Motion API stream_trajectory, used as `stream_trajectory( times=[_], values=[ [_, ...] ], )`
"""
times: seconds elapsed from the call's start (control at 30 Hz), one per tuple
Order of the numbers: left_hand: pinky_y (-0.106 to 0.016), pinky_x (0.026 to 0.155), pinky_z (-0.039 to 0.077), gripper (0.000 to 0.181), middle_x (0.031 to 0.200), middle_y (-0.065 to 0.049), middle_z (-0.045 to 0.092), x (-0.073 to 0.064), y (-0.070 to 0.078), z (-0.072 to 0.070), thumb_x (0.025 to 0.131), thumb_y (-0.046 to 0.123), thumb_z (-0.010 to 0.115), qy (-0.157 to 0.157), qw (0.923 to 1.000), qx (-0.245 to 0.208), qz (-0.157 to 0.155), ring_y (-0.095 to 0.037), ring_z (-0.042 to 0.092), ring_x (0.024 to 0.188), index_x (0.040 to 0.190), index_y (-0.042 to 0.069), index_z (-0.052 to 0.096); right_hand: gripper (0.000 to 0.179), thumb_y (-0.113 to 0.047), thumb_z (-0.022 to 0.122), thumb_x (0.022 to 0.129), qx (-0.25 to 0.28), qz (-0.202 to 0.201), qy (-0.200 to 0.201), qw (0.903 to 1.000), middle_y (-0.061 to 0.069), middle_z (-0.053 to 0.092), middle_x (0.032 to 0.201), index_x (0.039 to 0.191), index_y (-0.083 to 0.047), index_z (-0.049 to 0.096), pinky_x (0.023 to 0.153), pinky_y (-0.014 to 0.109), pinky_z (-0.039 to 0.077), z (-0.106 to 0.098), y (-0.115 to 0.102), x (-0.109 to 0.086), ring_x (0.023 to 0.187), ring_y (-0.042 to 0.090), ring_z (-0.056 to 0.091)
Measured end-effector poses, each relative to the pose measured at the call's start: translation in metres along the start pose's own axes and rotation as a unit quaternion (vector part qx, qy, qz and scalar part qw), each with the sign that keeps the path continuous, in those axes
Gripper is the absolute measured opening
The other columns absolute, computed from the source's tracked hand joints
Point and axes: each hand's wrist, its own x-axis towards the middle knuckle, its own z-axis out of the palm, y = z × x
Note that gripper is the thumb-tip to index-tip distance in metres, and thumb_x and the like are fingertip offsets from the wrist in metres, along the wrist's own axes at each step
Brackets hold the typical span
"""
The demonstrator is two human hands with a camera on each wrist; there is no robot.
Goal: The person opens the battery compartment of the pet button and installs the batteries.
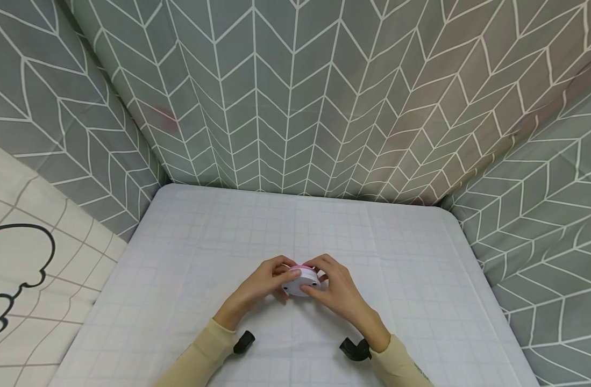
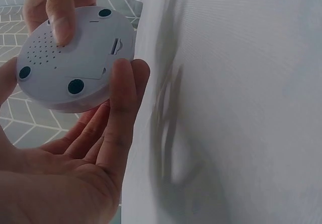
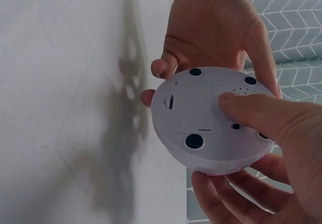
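Both hands hold a round white device with a pink far side, raised over the table in the head view. Its underside shows dark round feet, a slotted battery cover and a patch of small speaker holes. My left hand grips the device from the left, thumb at its edge and fingers round the rim. From the right, my right hand clasps it, the thumb pressed on the underside near the holes and the fingers behind. The pink side is mostly hidden.
A white cloth with a faint grid covers the table. Grey curtains with white zigzag lines stand behind and to the right. A pale checked cloth hangs at the left. Black camera pieces sit by both wrists.
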Motion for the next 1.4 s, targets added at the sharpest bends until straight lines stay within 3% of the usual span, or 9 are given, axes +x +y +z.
stream_trajectory(
  times=[0.23, 0.43, 0.6, 0.8, 1.07, 1.4],
  values=[
    [-0.044, 0.071, 0.065, 0.042, 0.111, -0.012, 0.077, -0.001, 0.002, 0.001, 0.102, 0.036, 0.072, 0.002, 0.9998, -0.017, 0.005, -0.025, 0.071, 0.089, 0.126, 0.003, 0.062, 0.038, -0.026, 0.088, 0.089, 0.016, 0.014, 0.016, 0.9996, -0.001, 0.071, 0.114, 0.12, -0.009, 0.073, 0.074, 0.032, 0.064, 0.0, -0.001, 0.0, 0.102, 0.015, 0.069],
    [-0.044, 0.072, 0.065, 0.042, 0.112, -0.012, 0.077, -0.001, 0.0, 0.0, 0.102, 0.036, 0.071, 0.006, 0.9996, -0.026, 0.005, -0.023, 0.071, 0.087, 0.126, 0.003, 0.062, 0.033, -0.034, 0.077, 0.098, 0.029, 0.071, 0.012, 0.997, -0.004, 0.072, 0.11, 0.121, -0.011, 0.073, 0.075, 0.03, 0.064, -0.002, -0.002, 0.0, 0.099, 0.014, 0.069],
    [-0.046, 0.072, 0.065, 0.043, 0.114, -0.015, 0.076, 0.0, -0.001, -0.001, 0.102, 0.037, 0.071, 0.01, 0.9995, -0.027, 0.008, -0.024, 0.072, 0.088, 0.125, 0.003, 0.063, 0.032, -0.041, 0.062, 0.107, 0.044, 0.127, -0.013, 0.9909, -0.003, 0.077, 0.1, 0.121, -0.015, 0.073, 0.074, 0.026, 0.059, -0.003, -0.001, -0.001, 0.087, 0.011, 0.073],
    [-0.045, 0.075, 0.064, 0.039, 0.113, -0.011, 0.076, 0.002, -0.004, -0.001, 0.101, 0.035, 0.073, 0.02, 0.9992, -0.025, 0.021, -0.021, 0.07, 0.095, 0.123, 0.004, 0.065, 0.04, -0.042, 0.056, 0.11, 0.088, 0.16, -0.062, 0.9813, 0.005, 0.079, 0.098, 0.127, -0.008, 0.068, 0.078, 0.028, 0.055, -0.002, 0.003, -0.002, 0.069, 0.02, 0.077],
    [-0.036, 0.083, 0.06, 0.037, 0.113, -0.007, 0.075, 0.001, -0.003, -0.003, 0.097, 0.033, 0.078, 0.026, 0.9989, -0.018, 0.034, -0.026, 0.071, 0.098, 0.122, 0.009, 0.067, 0.044, -0.047, 0.062, 0.106, 0.111, 0.18, -0.075, 0.9744, 0.004, 0.079, 0.103, 0.13, -0.011, 0.067, 0.082, 0.028, 0.055, -0.002, 0.005, 0.0, 0.079, 0.017, 0.078],
    [-0.037, 0.1, 0.053, 0.042, 0.125, -0.006, 0.069, -0.002, -0.002, -0.007, 0.092, 0.029, 0.084, 0.025, 0.9988, -0.001, 0.042, -0.023, 0.066, 0.113, 0.126, 0.014, 0.066, 0.042, -0.044, 0.076, 0.097, 0.097, 0.18, -0.058, 0.9772, -0.001, 0.076, 0.114, 0.128, -0.016, 0.071, 0.082, 0.026, 0.061, -0.002, 0.008, 0.001, 0.1, 0.014, 0.071]
  ],
)
